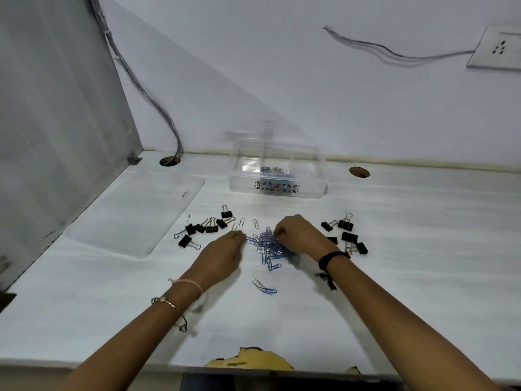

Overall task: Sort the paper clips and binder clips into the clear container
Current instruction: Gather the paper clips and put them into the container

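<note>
Where the white table (394,263) meets the wall, cables (158,108) drop into a hole (170,161) at the left. A second hole (359,172) lies at the right, and a socket (496,48) sits high on the wall. A clear lid (135,218) lies flat at the left. The container (277,190), clear with a flower print on its front wall, stands at the back; a few blue and silver clips lie in its middle compartment. Black binder clips (205,227) with silver handles lie in two groups, left and right of the paper clips (269,248), a mostly blue heap with silver strays around it. The left hand (222,256), blurred, reaches fingers-forward to the heap's left edge; whether it holds anything cannot be told. The right hand (303,235) curls its fingers onto the heap's far side, pinching clips, and hides part of the right group.
</note>
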